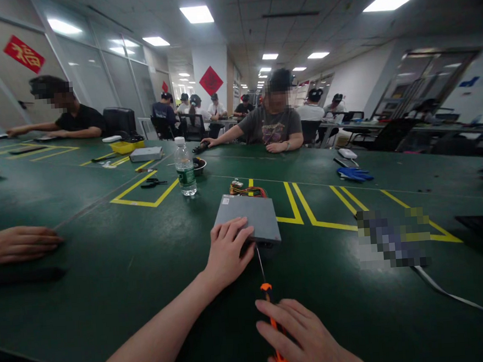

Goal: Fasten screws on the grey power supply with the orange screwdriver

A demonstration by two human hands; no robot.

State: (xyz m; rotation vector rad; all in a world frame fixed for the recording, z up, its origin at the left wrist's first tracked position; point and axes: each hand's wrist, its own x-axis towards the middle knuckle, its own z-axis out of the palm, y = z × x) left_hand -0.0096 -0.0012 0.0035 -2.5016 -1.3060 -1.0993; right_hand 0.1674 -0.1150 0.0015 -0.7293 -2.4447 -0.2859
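A grey metal computer power supply (254,210) lies flat on the green table, its bundle of coloured cables (248,190) at the far side. My left hand (229,248) steadies it, fingers across the top and the thumb down by the near edge. In my right hand (302,336) is a screwdriver (266,292) with an orange and black handle, the fingers loosely around it. Its thin shaft points away from me, and the tip meets the near side of the power supply. Whatever the tip touches there is too small to make out.
A water bottle (185,171) stands beyond my left hand, with a metal bowl (199,166) behind it and black pliers (153,183) nearby. Blue gloves (353,174) lie at the right. Another person's hand (20,244) rests at the left edge. A co-worker (270,124) sits opposite.
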